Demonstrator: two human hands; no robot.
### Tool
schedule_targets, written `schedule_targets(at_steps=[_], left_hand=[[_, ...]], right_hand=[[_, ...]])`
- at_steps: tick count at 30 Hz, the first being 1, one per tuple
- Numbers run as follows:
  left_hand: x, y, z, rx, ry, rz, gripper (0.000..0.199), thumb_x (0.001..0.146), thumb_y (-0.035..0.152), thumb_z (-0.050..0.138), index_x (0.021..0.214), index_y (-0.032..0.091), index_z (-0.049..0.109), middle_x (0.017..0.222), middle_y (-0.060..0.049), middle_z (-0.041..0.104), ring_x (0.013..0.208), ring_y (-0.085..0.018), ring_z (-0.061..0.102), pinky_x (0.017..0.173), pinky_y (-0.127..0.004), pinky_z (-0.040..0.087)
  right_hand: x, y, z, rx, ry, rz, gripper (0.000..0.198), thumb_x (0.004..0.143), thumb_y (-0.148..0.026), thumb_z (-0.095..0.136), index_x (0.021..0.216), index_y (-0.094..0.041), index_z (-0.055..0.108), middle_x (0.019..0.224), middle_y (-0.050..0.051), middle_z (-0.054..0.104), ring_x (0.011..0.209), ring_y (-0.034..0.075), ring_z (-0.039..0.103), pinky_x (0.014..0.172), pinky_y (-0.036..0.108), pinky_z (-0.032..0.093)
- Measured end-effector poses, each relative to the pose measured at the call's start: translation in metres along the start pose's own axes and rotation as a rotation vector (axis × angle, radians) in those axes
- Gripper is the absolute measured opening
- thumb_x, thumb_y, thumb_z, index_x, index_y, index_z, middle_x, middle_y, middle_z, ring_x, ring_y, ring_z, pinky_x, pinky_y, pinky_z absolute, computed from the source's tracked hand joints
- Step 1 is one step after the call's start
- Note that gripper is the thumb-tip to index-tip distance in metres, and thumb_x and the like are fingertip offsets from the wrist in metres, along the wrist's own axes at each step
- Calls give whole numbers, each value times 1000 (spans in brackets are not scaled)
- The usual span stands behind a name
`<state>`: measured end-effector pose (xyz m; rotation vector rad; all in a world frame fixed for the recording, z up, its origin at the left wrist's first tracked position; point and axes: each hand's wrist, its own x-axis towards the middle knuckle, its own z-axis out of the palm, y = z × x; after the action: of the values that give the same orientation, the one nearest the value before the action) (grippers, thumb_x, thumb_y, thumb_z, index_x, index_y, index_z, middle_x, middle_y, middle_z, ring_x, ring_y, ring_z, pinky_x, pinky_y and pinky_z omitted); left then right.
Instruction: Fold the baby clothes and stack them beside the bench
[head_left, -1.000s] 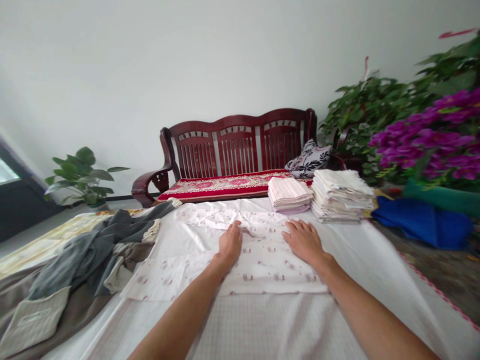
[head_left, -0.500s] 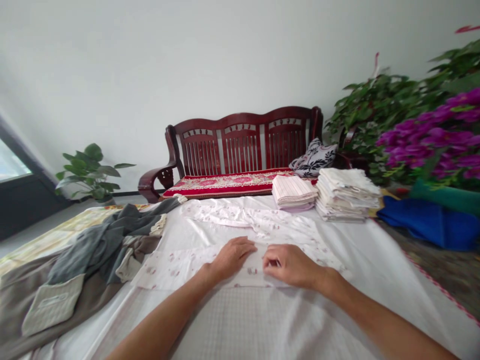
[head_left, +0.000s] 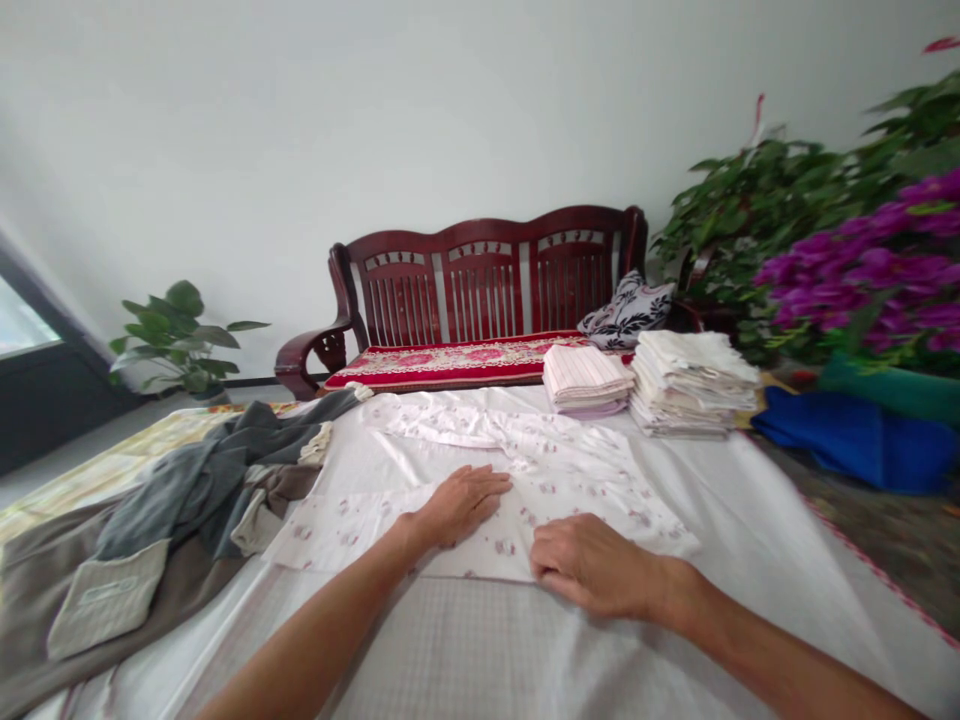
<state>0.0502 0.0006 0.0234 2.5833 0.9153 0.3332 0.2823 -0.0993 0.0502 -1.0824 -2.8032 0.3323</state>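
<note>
A pair of thin white pants (head_left: 506, 546) with small printed figures lies spread on the white cloth, both legs pointing left. My left hand (head_left: 461, 505) rests flat on the nearer leg, fingers stretched out and close together. At the pants' front edge, my right hand (head_left: 589, 565) is closed, with curled fingers on the fabric; its fingertips are hidden under the hand. The far leg (head_left: 442, 425) lies wrinkled beyond both hands.
Grey and brown clothes (head_left: 202, 500) lie heaped at the left. Folded striped cloths (head_left: 586, 378) and a taller pile of cream cloths (head_left: 694, 385) stand at the back right. Behind are a wooden bench (head_left: 484, 290), purple flowers (head_left: 870, 265) and a blue cloth (head_left: 855, 440).
My right hand has moved slightly toward me, to the pants' front edge, and its fingers are turned further under. My left hand has flattened in nearly the same place.
</note>
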Motion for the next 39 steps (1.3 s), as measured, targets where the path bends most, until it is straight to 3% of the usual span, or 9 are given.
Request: schedule_targets(at_steps=[6,9,12,15,21,26,30,34,39], left_hand=[[-5,8,9,182,38,0,46,101,30,43,146,30,48,156,-2,45,149,-26,31,124,-52,16],[-11,16,18,253,141,-21,52,99,28,47,151,25,41,159,-8,39,152,-27,23,124,-52,15],[-22,21,25,240,132,-16,62,98,31,49,156,21,29,163,-11,30,153,-28,19,123,-48,21],[-41,15,27,244,92,-41,70,99,40,49,159,20,21,165,-12,24,154,-29,16,123,-49,20],[-102,-31,9,398,82,-280,69,100,55,36,159,22,24,165,-11,23,153,-29,20,122,-49,21],[-163,-76,-14,552,107,-619,65,101,50,33,156,18,33,163,-12,28,151,-30,24,121,-50,22],[-195,-95,-31,601,105,-743,65,97,48,38,153,16,39,161,-12,33,150,-31,27,121,-48,23],[-185,-105,-59,495,129,-827,51,96,48,39,134,24,62,149,-7,54,140,-30,46,116,-41,32],[-116,-119,-95,289,335,-915,39,94,37,44,123,24,67,131,-6,68,124,-25,59,105,-35,42]], right_hand=[[-3,5,-1,266,-41,45,14,84,-20,57,74,-21,68,76,-2,69,69,13,61,65,23,39],[8,16,-2,379,114,196,27,92,-31,51,75,-19,68,73,0,69,69,15,62,64,24,44],[20,31,0,293,337,261,36,99,-36,40,110,-20,70,112,8,73,104,22,65,92,33,49],[25,50,15,31,316,265,47,99,-38,40,141,-19,53,148,12,53,138,27,46,115,45,36],[17,75,51,-219,267,333,57,100,-40,41,153,-19,38,158,12,39,147,27,33,121,51,25],[16,76,52,-240,263,343,58,101,-41,40,153,-17,38,159,12,38,148,26,32,122,51,25],[16,73,49,-226,257,354,57,100,-39,41,152,-16,40,159,13,39,147,27,33,121,52,26],[15,71,48,-197,278,363,54,98,-38,43,149,-20,45,156,11,44,145,27,37,120,52,29],[19,66,37,-128,330,359,46,95,-30,47,139,-22,57,147,10,54,137,26,46,117,47,33]])
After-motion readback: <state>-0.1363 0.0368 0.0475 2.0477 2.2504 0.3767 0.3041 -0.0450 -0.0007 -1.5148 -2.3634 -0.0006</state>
